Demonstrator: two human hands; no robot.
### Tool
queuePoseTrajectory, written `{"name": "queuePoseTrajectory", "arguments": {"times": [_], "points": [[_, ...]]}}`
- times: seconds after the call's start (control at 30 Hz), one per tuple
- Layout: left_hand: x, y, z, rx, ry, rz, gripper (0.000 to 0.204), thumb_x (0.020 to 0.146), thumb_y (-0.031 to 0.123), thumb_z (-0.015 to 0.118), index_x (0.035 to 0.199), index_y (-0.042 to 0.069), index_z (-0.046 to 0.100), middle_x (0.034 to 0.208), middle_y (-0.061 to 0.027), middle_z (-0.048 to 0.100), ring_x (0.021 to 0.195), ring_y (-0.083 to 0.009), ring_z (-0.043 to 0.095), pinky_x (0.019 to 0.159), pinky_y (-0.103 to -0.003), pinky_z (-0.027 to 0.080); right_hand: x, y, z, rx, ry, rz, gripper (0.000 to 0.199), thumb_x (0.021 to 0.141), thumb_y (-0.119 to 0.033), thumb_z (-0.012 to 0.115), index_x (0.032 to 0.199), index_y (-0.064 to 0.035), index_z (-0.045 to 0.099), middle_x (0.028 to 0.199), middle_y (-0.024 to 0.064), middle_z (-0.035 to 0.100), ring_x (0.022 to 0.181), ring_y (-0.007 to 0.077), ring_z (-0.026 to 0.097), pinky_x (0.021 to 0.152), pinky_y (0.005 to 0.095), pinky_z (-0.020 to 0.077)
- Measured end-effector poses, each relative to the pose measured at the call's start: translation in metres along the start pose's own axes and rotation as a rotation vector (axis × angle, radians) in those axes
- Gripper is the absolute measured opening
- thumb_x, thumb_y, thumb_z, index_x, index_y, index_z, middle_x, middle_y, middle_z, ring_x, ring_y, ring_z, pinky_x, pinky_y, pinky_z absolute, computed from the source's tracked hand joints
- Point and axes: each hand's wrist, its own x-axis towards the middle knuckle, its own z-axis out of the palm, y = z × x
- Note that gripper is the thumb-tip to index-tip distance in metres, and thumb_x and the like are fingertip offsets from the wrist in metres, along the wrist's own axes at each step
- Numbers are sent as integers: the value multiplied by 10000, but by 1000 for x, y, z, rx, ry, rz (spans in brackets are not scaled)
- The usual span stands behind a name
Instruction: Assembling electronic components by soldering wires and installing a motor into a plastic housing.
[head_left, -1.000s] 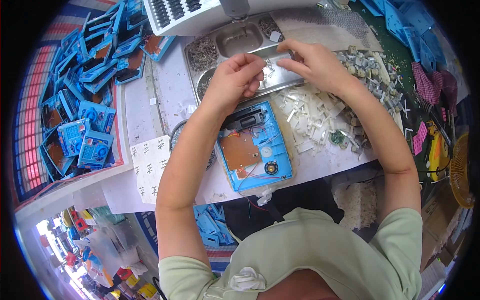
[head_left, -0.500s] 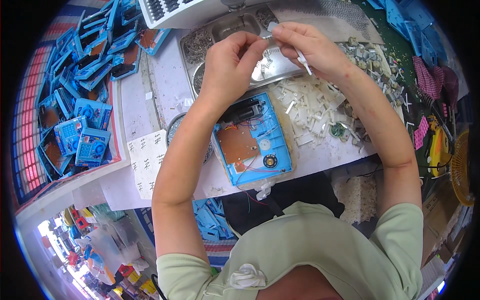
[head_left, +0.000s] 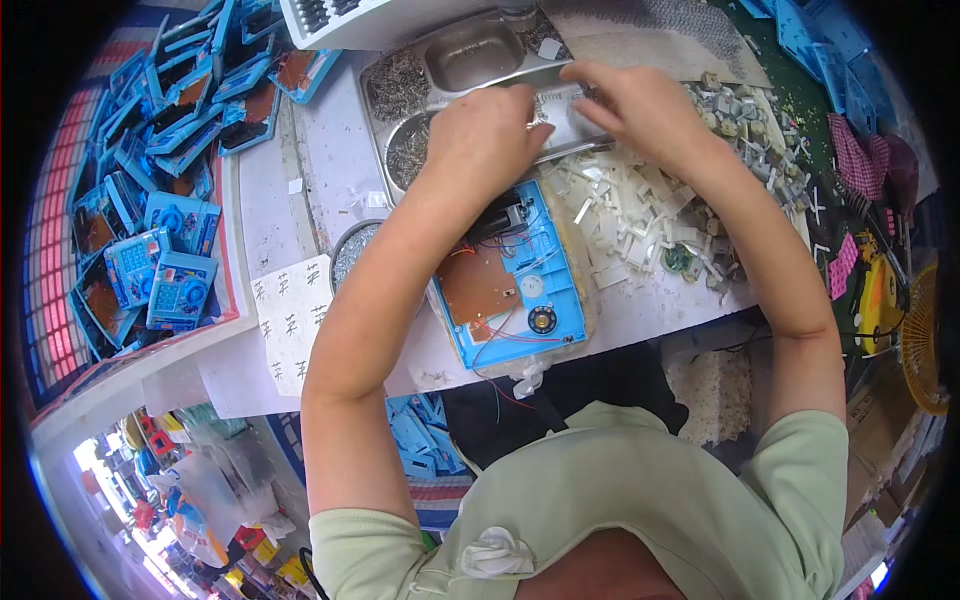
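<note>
Both my hands are over a metal compartment tray (head_left: pixel 470 62) with small springs in it. My left hand (head_left: pixel 482 138) hangs over the tray's near compartment, thumb apart from its bent fingers, and I see nothing in it. To its right, my right hand (head_left: pixel 645 112) has its thumb and index finger spread, with nothing visible between them. A small white plastic piece (head_left: pixel 550 48) lies at the tray's far right. Closer to me rests an open blue plastic housing (head_left: pixel 550 265) with a brown circuit board (head_left: pixel 475 285), thin wires and a round speaker (head_left: pixel 541 319).
White plastic parts (head_left: pixel 640 215) and small metallic parts (head_left: pixel 770 130) are heaped on the right. Several blue housings (head_left: pixel 180 280) are stacked at the left. A round bowl of tiny parts (head_left: pixel 350 250) stands beside a marked paper sheet (head_left: pixel 290 330). A white box (head_left: pixel 370 25) sits at the back.
My hands have parted and come down toward the tray. The white stick-like part in my right hand is no longer visible there. The blue housing stays in place.
</note>
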Motion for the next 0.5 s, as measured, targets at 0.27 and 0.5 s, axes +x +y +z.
{"name": "queuePoseTrajectory", "arguments": {"times": [0.27,0.5], "points": [[1,14,13,135,-45,518,232,701,108,716,932,126,724,1106,-81,629,1040,-274,616,904,-401,493,-19,-1,-43,150,-179,33,196,854,-249,638,976,-112,709,765,143,684,711,340,649,660,433,503],[4,16,8,214,-153,575,179,719,106,695,896,106,724,1076,-85,634,1008,-282,614,901,-422,484,-62,-17,-20,-7,-159,-23,147,832,-193,611,891,-83,689,714,164,658,697,364,657,639,474,518]]}}
